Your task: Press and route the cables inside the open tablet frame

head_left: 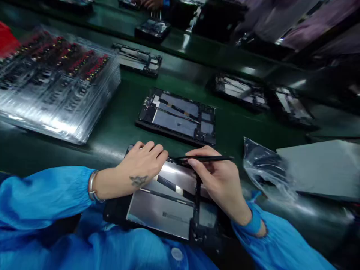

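Black tool sits pinched in right hand at the tablet's far edge, green table beyond, left hand's grip hidden, impossible to tell.

One left hand and one right hand are shown, and one tool is held. One open tablet is seen under the hands; four more tablets are counted on the bench beyond, and at least one on the far ledge. One stack of trays is shown, its layers too blurred to be counted. One bag, one board, one bracelet and one wristband are seen.
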Motion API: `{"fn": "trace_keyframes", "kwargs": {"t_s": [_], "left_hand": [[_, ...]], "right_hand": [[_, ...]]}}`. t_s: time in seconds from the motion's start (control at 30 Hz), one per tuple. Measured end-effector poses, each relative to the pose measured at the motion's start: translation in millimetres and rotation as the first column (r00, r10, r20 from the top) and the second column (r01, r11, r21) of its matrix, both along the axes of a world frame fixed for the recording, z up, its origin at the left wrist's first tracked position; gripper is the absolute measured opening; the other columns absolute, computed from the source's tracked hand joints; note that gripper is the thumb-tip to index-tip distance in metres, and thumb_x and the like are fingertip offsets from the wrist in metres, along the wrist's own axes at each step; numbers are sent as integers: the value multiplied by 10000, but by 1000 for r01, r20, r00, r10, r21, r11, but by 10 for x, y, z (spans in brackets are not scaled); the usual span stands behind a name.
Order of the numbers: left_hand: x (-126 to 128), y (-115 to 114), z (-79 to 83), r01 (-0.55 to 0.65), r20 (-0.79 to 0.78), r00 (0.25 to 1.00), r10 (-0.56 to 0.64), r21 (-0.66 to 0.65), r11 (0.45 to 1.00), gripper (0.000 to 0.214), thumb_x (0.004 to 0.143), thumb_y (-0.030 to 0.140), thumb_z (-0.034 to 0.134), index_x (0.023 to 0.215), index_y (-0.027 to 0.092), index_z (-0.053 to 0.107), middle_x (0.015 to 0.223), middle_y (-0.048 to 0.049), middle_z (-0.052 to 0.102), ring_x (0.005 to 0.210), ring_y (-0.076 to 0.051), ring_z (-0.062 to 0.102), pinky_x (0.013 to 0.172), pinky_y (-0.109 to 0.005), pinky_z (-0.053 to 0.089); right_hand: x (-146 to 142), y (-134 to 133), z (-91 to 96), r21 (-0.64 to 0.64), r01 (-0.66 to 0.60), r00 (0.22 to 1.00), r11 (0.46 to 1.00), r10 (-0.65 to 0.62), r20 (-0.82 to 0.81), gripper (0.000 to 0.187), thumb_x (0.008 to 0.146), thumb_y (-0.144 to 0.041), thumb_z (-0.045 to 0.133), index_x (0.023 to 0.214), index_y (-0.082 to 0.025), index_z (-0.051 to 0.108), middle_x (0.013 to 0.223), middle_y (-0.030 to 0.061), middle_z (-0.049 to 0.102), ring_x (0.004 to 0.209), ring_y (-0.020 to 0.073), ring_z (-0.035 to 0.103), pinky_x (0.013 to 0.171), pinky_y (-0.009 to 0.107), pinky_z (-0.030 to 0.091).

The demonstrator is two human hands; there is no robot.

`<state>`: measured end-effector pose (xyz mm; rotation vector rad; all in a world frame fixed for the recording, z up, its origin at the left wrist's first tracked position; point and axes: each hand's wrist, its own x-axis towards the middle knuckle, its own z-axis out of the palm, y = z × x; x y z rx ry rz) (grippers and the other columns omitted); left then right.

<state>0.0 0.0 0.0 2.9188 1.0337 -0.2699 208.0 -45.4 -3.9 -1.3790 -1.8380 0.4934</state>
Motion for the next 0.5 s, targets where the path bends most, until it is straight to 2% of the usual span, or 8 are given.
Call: {"fn": "trace_keyframes", "kwargs": {"t_s": [0.23, 0.5], "left_hand": [[5, -9, 51, 5, -12, 1000, -5, -39, 999, 422, 988, 50, 264, 1294, 100, 550, 1180, -115, 578, 1032, -303, 561, 797, -447, 495], [-24, -14, -41, 18, 62, 998, -21, 49, 999, 391, 976, 44, 292, 1229, 106, 584, 1119, -111, 595, 981, -288, 570, 761, -428, 495]], "right_hand": [[16, 11, 7, -20, 20, 998, 1000, -21, -56, 76, 957, -214, 610, 937, -220, 683, 866, 11, 681, 739, 140, 672, 601, 219, 537], [-7, 8, -2, -13, 4, 1000, 1000, -4, -24, 79, 953, -208, 616, 939, -208, 693, 875, 17, 690, 771, 150, 667, 631, 236, 525]]}}
